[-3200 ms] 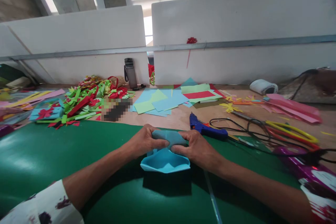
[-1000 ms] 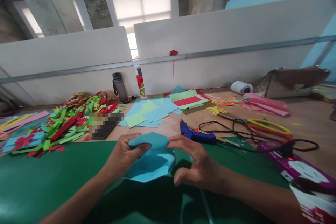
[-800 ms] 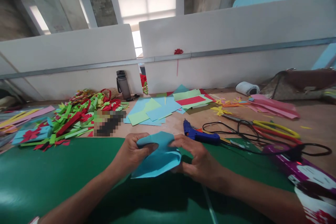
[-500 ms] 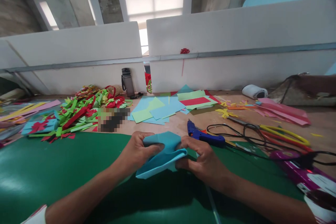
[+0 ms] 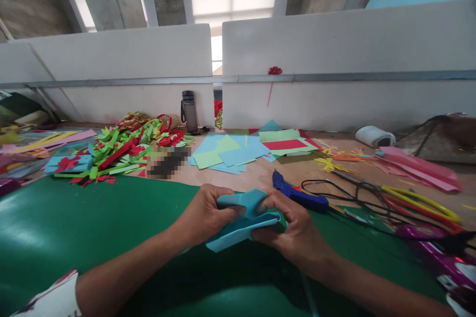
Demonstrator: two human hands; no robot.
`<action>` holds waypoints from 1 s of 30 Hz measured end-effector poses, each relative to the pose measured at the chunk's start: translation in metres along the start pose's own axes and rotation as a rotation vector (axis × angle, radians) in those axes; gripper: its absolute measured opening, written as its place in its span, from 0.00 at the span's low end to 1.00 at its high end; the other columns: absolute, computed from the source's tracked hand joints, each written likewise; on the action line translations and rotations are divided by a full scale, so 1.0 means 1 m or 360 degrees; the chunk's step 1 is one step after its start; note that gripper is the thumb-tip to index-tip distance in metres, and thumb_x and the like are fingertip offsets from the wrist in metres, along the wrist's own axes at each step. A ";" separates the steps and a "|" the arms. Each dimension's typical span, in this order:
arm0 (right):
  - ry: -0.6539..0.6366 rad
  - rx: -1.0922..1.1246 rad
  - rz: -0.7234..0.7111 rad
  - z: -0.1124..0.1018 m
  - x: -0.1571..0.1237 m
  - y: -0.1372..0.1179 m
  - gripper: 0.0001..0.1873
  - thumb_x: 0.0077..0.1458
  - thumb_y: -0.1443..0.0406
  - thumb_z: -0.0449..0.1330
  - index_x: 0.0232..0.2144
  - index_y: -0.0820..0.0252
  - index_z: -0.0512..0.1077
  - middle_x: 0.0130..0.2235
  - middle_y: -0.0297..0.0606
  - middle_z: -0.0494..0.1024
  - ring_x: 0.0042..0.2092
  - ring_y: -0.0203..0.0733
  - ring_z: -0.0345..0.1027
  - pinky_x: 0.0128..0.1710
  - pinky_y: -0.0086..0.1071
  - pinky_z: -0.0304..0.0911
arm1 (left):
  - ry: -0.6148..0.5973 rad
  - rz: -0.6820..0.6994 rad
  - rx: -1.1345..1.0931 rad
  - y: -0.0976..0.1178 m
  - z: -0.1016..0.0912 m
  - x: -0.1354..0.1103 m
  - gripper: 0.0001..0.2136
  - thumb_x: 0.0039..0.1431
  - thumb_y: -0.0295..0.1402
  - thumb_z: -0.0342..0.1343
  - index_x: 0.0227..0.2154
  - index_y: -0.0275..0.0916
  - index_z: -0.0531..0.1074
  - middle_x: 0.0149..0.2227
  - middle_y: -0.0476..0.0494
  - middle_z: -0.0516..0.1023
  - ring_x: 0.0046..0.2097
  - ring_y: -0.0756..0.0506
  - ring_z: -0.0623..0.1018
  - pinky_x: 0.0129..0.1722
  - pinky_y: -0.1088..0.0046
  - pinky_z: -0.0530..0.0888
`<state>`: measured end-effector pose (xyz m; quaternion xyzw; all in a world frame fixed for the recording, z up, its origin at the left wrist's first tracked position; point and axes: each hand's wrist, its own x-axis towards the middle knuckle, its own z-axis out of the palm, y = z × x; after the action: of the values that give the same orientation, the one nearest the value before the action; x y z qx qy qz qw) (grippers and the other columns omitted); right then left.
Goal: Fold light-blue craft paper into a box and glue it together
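Here the folded blue paper [image 5: 243, 218] sits just above the green mat [image 5: 74, 218], held between both hands. Its lower flap juts toward the camera and its upper layer curls over. The left hand [image 5: 203, 213] pinches the left end with the thumb on top, clamped on the paper. The right hand [image 5: 297, 228] grips the right end, its fingers [image 5: 277, 203] closed over the top fold and the thumb seemingly beneath.

The likely trouble, as I judge it, is uneven pressure from the two pinches, which could crease the sheet off-line or tear it at the fold. A slack grip would let the layers spring open.

Both forearms come in from the near edge and converge, with the wrists low over the mat.

Just beyond the right hand lies a blue glue gun [image 5: 299, 197], and a black cable [image 5: 345, 193] loops over the surface beside it. Farther back are loose coloured sheets [image 5: 238, 151], a heap of paper strips [image 5: 119, 146] and a grey bottle [image 5: 189, 110].
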<state>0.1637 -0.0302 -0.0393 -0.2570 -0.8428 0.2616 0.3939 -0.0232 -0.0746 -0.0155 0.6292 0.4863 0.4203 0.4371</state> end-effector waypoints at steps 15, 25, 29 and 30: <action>0.0131 -0.0400 -0.0698 0.000 0.000 0.004 0.05 0.48 0.65 0.62 0.31 0.58 0.71 0.51 0.43 0.65 0.59 0.57 0.50 0.55 0.52 0.51 | 0.0192 -0.0196 -0.0035 -0.010 -0.006 0.009 0.09 0.48 0.37 0.55 0.25 0.34 0.69 0.19 0.54 0.63 0.20 0.55 0.60 0.19 0.79 0.57; -0.0121 -0.0519 -0.0136 -0.001 0.015 -0.013 0.07 0.51 0.66 0.59 0.22 0.59 0.67 0.49 0.42 0.69 0.57 0.54 0.54 0.54 0.55 0.47 | 0.0088 -0.0358 -0.0367 -0.016 -0.013 0.013 0.11 0.43 0.37 0.61 0.25 0.33 0.72 0.20 0.51 0.70 0.20 0.53 0.66 0.21 0.78 0.61; -0.0174 -0.0440 -0.0010 -0.002 0.021 -0.018 0.10 0.50 0.64 0.60 0.20 0.59 0.67 0.49 0.40 0.68 0.56 0.51 0.55 0.53 0.53 0.50 | 0.0075 -0.0371 -0.0390 -0.016 -0.013 0.013 0.11 0.42 0.36 0.61 0.25 0.32 0.72 0.20 0.51 0.70 0.20 0.54 0.65 0.20 0.78 0.60; -0.0178 -0.0446 -0.0023 -0.002 0.022 -0.018 0.10 0.51 0.64 0.60 0.20 0.59 0.67 0.48 0.40 0.68 0.55 0.50 0.56 0.52 0.52 0.51 | 0.0080 -0.0377 -0.0392 -0.015 -0.014 0.013 0.10 0.42 0.35 0.61 0.25 0.32 0.72 0.20 0.51 0.70 0.20 0.54 0.65 0.20 0.78 0.60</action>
<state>0.1493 -0.0291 -0.0146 -0.2883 -0.8936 0.1525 0.3084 -0.0376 -0.0577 -0.0252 0.4984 0.5125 0.4379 0.5451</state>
